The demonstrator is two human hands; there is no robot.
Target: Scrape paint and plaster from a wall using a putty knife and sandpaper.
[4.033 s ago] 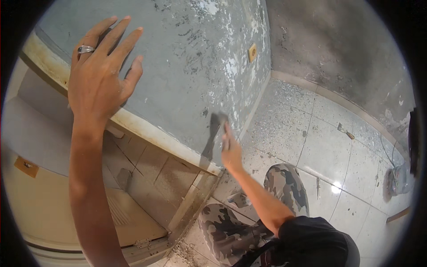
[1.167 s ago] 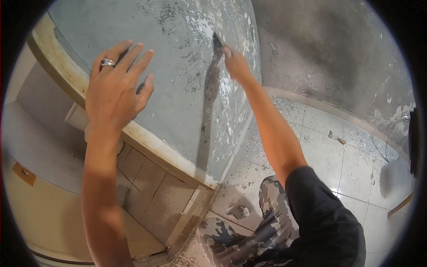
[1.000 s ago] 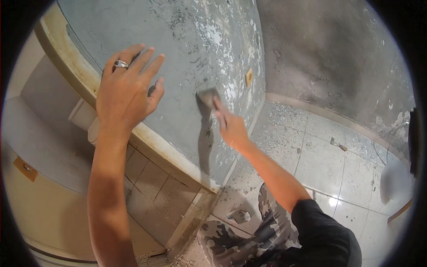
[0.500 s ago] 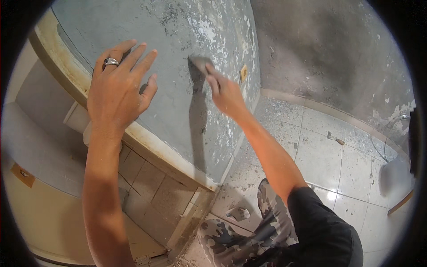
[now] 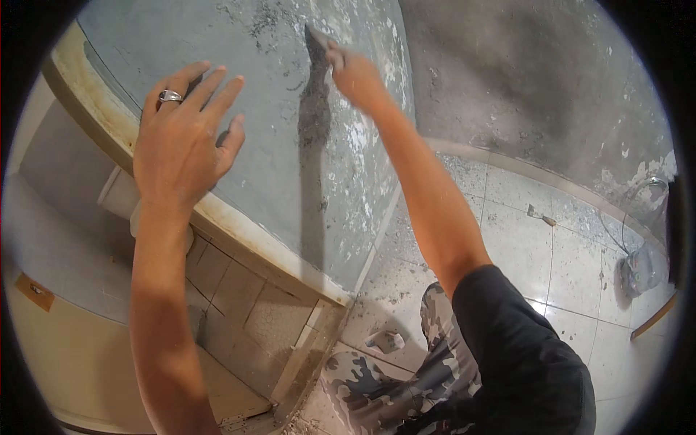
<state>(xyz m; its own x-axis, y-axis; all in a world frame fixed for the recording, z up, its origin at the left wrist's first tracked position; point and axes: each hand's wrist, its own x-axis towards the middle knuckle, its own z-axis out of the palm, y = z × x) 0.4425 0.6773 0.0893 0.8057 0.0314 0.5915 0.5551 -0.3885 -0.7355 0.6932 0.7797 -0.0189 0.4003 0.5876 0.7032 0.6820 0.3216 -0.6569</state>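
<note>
At twelve o'clock on the grey wall (image 5: 254,177), the scraper (image 5: 317,38) points toward half past ten, its long axis running back into the right hand's (image 5: 354,78) clenched fingers. The left hand (image 5: 180,141), fingers spread wide, covers the wall's edge at eight; a putty knife (image 5: 541,215) lies at four.

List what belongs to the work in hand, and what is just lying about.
In the work:
scraper, in the right hand
grey wall, with the left hand spread at it

Lying about:
second scraper, on the floor
clear container
pale object, kind unclear
</note>
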